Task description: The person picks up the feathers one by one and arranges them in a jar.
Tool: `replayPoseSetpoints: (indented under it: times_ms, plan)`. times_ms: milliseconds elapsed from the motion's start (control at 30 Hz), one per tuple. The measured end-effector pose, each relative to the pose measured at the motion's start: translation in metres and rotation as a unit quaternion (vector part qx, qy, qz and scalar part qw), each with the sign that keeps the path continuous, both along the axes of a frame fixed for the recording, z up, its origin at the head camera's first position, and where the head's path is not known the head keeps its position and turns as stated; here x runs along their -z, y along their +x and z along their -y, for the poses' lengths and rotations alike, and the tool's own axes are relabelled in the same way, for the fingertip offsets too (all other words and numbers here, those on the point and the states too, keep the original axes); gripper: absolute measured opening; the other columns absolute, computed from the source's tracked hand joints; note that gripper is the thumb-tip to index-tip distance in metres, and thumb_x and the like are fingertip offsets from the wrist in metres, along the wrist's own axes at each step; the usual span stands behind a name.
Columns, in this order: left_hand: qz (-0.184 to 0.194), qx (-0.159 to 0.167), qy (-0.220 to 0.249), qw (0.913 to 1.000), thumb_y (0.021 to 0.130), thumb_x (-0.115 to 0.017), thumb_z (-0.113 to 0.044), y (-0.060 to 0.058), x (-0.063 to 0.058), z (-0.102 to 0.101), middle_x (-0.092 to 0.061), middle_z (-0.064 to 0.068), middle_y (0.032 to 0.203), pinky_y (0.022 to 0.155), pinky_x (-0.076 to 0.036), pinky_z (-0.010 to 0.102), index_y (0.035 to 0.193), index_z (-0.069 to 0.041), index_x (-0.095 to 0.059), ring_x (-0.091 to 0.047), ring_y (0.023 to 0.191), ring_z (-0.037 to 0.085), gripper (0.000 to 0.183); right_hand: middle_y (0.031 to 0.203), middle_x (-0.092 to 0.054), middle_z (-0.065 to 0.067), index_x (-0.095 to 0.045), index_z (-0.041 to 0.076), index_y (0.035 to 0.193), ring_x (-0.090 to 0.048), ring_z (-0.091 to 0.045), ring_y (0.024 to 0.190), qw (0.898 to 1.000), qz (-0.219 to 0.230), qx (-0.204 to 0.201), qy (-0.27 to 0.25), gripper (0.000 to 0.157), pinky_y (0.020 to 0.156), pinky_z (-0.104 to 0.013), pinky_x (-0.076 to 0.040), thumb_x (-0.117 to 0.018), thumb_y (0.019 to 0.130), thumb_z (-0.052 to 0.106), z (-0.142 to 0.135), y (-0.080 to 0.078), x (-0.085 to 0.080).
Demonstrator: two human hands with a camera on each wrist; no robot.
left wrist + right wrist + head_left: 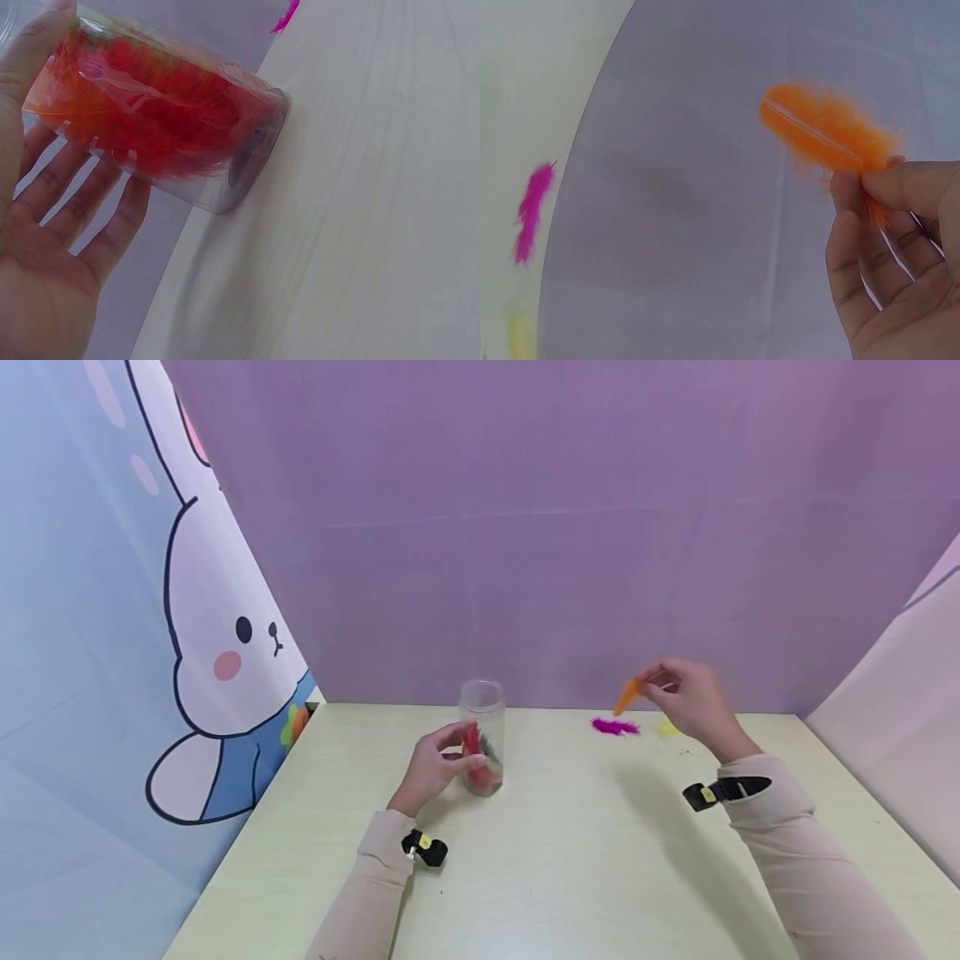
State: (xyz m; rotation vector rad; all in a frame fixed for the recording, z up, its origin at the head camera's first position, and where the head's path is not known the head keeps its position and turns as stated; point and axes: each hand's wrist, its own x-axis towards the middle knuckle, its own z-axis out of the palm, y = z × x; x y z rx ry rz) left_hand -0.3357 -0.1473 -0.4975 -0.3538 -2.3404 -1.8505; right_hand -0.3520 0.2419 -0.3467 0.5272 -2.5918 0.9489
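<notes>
My left hand (441, 762) holds a clear plastic jar (491, 710) upright on the table, thumb on one side and fingers on the other. Red, orange and green feathers (150, 97) fill its lower part. Raised above the table on the right, my right hand (692, 700) pinches an orange feather (817, 127) between thumb and fingertips. Below that feather lies a magenta feather (615, 727) on the table. A yellow feather (667, 727) lies beside it, partly hidden behind the right hand.
The pale wooden table (562, 860) meets a purple cloth backdrop (562, 568) just behind the jar and feathers. At the left hangs a blue cloth with a cartoon rabbit (225, 610). A small dark speck (686, 752) is near the yellow feather.
</notes>
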Motion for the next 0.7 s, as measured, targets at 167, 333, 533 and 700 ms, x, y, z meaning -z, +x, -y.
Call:
replayPoseSetpoints:
  times_ms: [167,333,533,700]
  plan:
    - [0.003,0.003,0.0,1.0,0.079,-0.09,-0.024,-0.001,-0.001,-0.001,-0.071,0.009,0.125,0.096,-0.06,0.04,0.138,-0.01,-0.063,-0.064,0.117,0.023,0.066,0.098,-0.078,-0.014,-0.074,0.007,0.101,-0.072,-0.03,0.086,1.0,-0.019,-0.019,-0.014,0.008,0.068,-0.019,-0.054,-0.07,0.095,0.004,0.015,0.0,-0.005]
    - [0.007,0.004,0.001,1.0,0.078,-0.091,-0.027,-0.001,-0.002,-0.003,-0.071,0.007,0.125,0.096,-0.06,0.038,0.138,-0.013,-0.064,-0.064,0.117,0.023,0.067,0.095,-0.078,-0.015,-0.075,0.004,0.099,-0.071,-0.027,0.083,0.998,-0.033,-0.04,-0.034,0.009,0.067,-0.013,-0.053,-0.07,0.093,-0.001,0.028,-0.002,-0.006]
    - [0.005,0.003,0.002,1.0,0.078,-0.091,-0.03,-0.002,0.0,-0.004,-0.072,0.004,0.124,0.094,-0.061,0.032,0.138,-0.015,-0.065,-0.065,0.116,0.019,0.067,0.095,-0.077,-0.014,-0.074,0.005,0.098,-0.07,-0.028,0.085,0.997,-0.03,-0.053,-0.047,0.009,0.07,-0.012,-0.052,-0.069,0.094,-0.001,0.041,-0.003,-0.009]
    - [0.005,0.005,0.006,1.0,0.078,-0.09,-0.026,-0.001,-0.001,-0.005,-0.071,0.007,0.125,0.095,-0.061,0.035,0.137,-0.014,-0.065,-0.065,0.116,0.021,0.066,0.094,-0.077,-0.013,-0.074,0.005,0.098,-0.07,-0.028,0.085,0.996,-0.031,-0.066,-0.06,0.009,0.07,-0.014,-0.053,-0.068,0.094,0.0,0.052,-0.001,-0.013]
